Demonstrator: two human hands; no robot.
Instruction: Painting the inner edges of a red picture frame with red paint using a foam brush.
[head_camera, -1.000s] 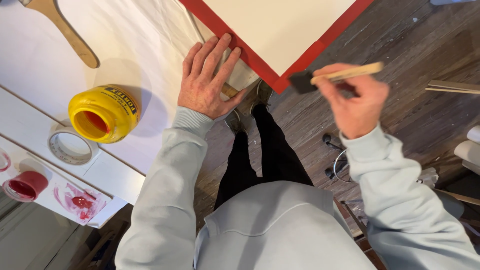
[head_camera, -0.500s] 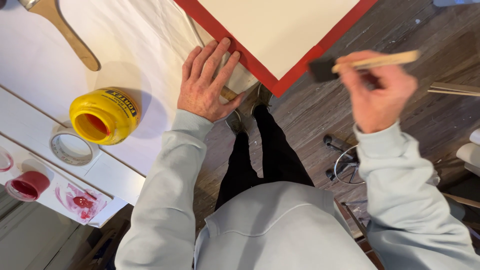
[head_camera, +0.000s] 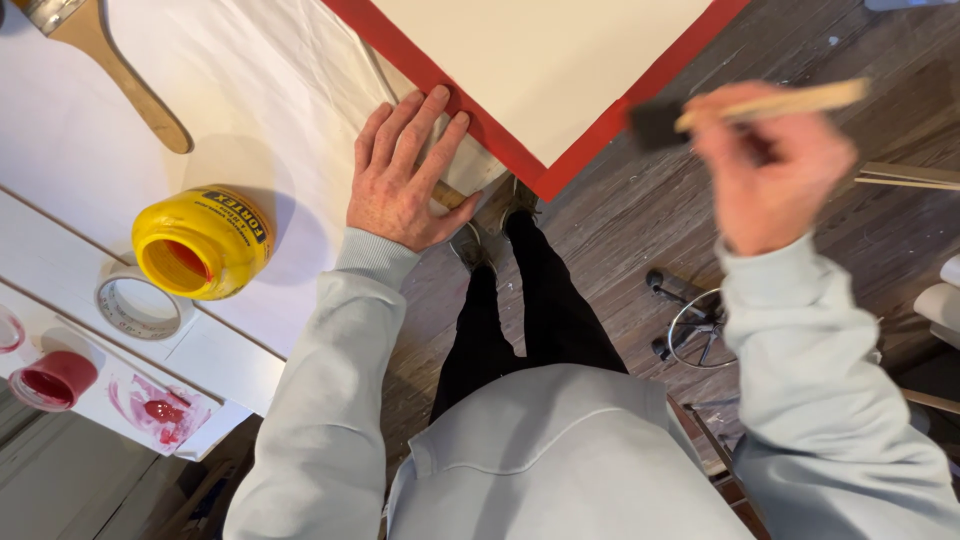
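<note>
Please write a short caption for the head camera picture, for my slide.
Left hand rests flat beside a red-edged cream panel while the right hand holds a foam brush off its corner.

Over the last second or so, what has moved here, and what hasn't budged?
The right hand has carried the wooden-handled black foam brush rightward, away from the cream canvas with the red painted border, with the grip unchanged. The left hand stays flat at the canvas's lower edge. The open yellow paint jar, the roll of tape and the big wooden-handled brush have not moved.
</note>
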